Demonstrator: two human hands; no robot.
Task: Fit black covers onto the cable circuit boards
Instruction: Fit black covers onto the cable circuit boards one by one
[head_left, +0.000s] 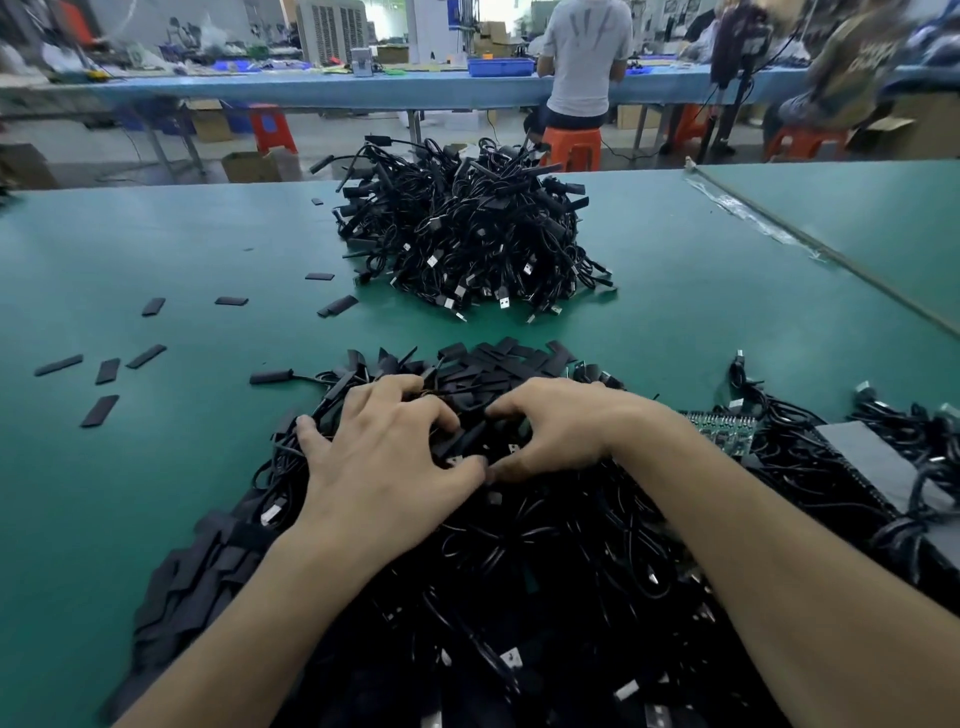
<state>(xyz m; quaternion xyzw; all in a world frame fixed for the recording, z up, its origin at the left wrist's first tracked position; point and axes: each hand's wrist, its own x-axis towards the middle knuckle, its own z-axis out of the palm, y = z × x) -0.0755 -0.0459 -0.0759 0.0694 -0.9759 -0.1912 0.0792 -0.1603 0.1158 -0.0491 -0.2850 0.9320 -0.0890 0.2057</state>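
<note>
Black cable heaps (467, 234): 2 | loose covers (107, 371): roughly 9 | left hand (384, 467), right hand (566, 426): fingers (428, 415) curled in near heap (519, 571), grasp unclear

readable text: none that I can make out | olive T-shirt (852, 67), far right: pale print, too blurred to read | white T-shirt (584, 52): grey marks, no clear letters

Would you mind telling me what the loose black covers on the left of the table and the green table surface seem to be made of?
The loose black covers look like matte plastic, possibly rubbery: flat, evenly dull strips with no glare. The table surface seems a green rubber or vinyl mat: smooth, with a soft sheen.
</note>
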